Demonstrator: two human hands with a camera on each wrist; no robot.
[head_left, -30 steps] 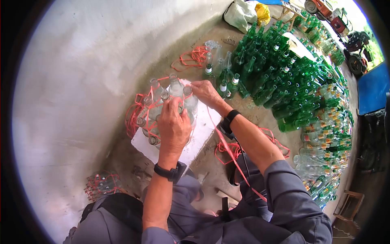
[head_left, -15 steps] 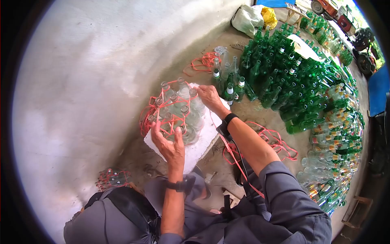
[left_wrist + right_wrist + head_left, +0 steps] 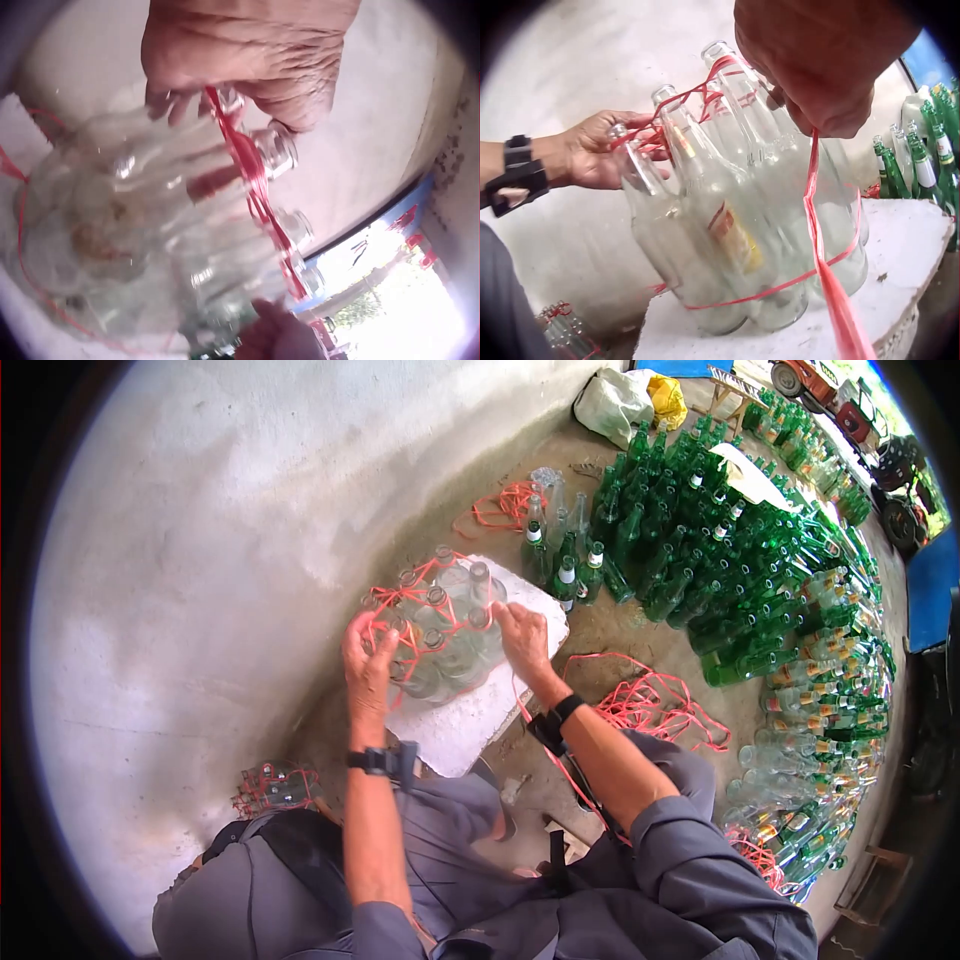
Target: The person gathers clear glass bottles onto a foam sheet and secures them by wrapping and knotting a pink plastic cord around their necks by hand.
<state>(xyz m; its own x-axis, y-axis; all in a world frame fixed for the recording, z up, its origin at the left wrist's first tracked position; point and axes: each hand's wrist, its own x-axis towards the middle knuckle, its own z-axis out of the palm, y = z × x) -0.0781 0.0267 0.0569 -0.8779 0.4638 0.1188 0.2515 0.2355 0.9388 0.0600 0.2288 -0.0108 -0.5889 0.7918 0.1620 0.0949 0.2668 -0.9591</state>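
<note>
Several clear glass bottles stand bundled upright on a white slab. Red plastic twine circles their lower bodies, and more loops run between their necks. At the bundle's left end, my left hand curls around a bottle neck, thumb on the near side and fingers behind it. My right hand pinches the twine at the bundle's right side, close to the necks. From its fingers a flat strand hangs down in front of the bottles in the right wrist view. One bottle carries a red and yellow label.
A large mass of green bottles fills the floor to the right, with clear ones nearer me. Loose red twine lies beside the slab. Another tied bundle sits at lower left, near the wall.
My left hand has shifted from the bundle's middle to its left end. My right hand has come down and nearer me, still pinching the twine. The bundle now leans and sits turned slightly.
</note>
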